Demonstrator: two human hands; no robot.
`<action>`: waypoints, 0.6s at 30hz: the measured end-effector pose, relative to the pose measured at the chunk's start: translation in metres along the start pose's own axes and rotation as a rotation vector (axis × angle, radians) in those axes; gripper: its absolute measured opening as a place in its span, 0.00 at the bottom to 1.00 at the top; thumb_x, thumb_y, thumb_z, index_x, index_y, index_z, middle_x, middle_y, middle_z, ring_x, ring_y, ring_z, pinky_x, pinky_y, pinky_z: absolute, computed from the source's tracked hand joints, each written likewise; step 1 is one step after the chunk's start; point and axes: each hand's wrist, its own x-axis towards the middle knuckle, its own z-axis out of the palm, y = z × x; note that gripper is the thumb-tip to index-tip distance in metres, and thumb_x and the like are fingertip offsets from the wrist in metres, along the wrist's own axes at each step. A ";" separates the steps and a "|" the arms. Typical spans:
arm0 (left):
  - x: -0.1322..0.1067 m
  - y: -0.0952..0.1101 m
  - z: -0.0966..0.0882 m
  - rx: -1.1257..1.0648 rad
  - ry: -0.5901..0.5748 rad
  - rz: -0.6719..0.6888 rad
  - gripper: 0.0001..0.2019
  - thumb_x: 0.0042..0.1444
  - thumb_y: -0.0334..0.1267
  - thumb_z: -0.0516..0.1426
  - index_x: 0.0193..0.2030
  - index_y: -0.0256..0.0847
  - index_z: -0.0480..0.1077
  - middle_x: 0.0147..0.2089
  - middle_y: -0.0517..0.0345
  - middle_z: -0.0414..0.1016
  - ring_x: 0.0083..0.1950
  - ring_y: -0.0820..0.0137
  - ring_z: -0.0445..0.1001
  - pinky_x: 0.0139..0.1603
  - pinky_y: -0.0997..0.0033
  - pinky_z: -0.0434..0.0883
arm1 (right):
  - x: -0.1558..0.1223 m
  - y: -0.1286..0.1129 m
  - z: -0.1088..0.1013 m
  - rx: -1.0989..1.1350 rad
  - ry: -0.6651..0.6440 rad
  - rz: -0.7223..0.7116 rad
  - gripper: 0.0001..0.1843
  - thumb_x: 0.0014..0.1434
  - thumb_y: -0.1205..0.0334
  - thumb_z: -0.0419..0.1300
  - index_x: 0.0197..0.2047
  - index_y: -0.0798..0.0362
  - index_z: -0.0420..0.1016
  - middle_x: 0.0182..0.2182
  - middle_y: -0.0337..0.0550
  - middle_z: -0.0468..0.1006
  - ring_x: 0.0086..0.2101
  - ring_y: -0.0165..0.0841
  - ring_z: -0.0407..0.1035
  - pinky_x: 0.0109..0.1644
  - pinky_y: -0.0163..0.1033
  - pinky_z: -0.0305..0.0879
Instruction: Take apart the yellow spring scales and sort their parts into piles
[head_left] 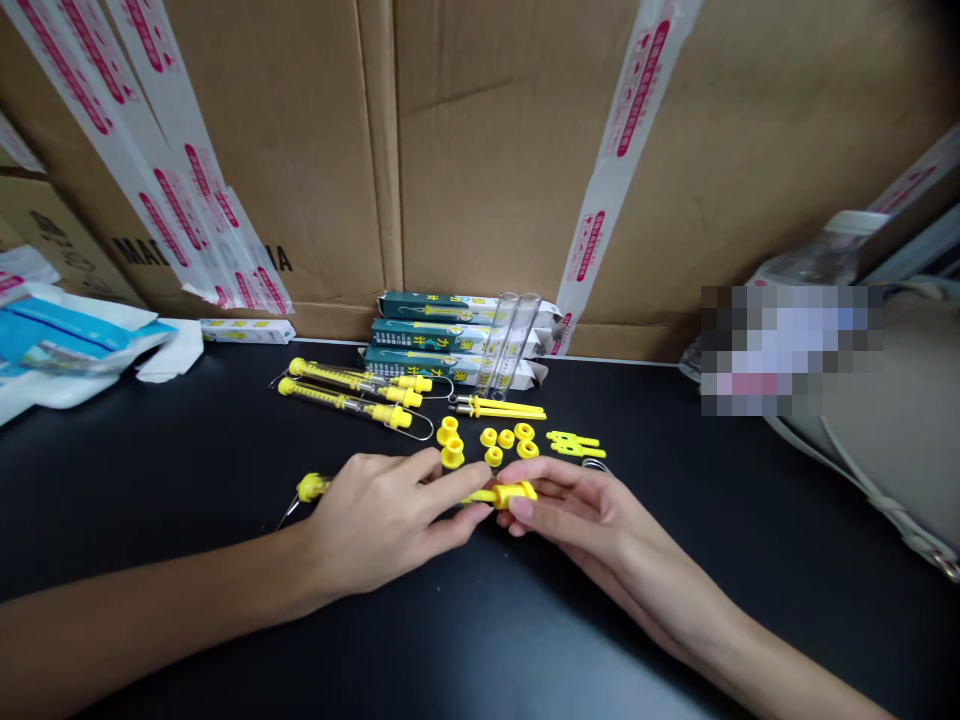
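Head view: spring scales [349, 395] and yellow caps [506, 438] before cardboard boxes [487, 150]

Spring scale [514, 493]: was glossy yellow plastic.
Loose caps [452, 456]: were smooth yellow plastic.
Clear tubes [508, 340]: looked smooth and glossy.
Wire hook [432, 427]: was shiny metal.
Worktop [675, 540]: was smooth black.
Carton [225, 150]: was matt cardboard.

Big brown cardboard cartons [510, 150] rose like a wall behind the black tabletop [600, 590], strapped with white-and-red printed packing tape [630, 140], while a beige bag [892, 430] slumped at the right under dim, even light
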 end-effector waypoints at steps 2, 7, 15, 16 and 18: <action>0.001 -0.001 -0.001 -0.007 0.020 0.025 0.12 0.68 0.45 0.50 0.48 0.52 0.74 0.26 0.67 0.70 0.22 0.74 0.73 0.23 0.73 0.63 | 0.000 0.000 0.000 0.038 0.009 0.013 0.13 0.54 0.58 0.70 0.42 0.52 0.80 0.36 0.42 0.78 0.36 0.31 0.71 0.49 0.37 0.68; 0.001 -0.003 -0.005 -0.007 -0.002 0.064 0.16 0.71 0.43 0.45 0.52 0.51 0.73 0.27 0.66 0.69 0.22 0.77 0.70 0.24 0.76 0.62 | 0.000 0.000 -0.003 0.132 0.019 0.020 0.13 0.55 0.60 0.69 0.44 0.52 0.82 0.38 0.44 0.78 0.38 0.31 0.71 0.48 0.36 0.69; 0.001 -0.003 -0.004 0.013 0.010 0.063 0.16 0.71 0.44 0.45 0.51 0.52 0.74 0.27 0.65 0.69 0.21 0.75 0.68 0.24 0.74 0.62 | 0.001 -0.004 -0.007 0.204 0.018 -0.019 0.12 0.55 0.61 0.68 0.44 0.51 0.83 0.39 0.46 0.80 0.34 0.30 0.70 0.41 0.35 0.69; 0.001 -0.003 -0.004 0.010 0.008 0.063 0.16 0.71 0.43 0.45 0.50 0.52 0.74 0.27 0.65 0.69 0.21 0.75 0.68 0.24 0.74 0.62 | 0.001 -0.005 -0.008 0.172 0.022 -0.033 0.13 0.55 0.60 0.68 0.44 0.51 0.83 0.40 0.46 0.80 0.34 0.30 0.70 0.42 0.35 0.70; 0.002 -0.003 -0.004 0.006 0.011 0.069 0.15 0.71 0.42 0.45 0.50 0.50 0.74 0.27 0.65 0.69 0.22 0.75 0.69 0.25 0.74 0.63 | 0.000 -0.007 -0.010 0.051 0.057 -0.073 0.15 0.57 0.57 0.67 0.47 0.50 0.82 0.42 0.47 0.80 0.35 0.32 0.70 0.42 0.38 0.70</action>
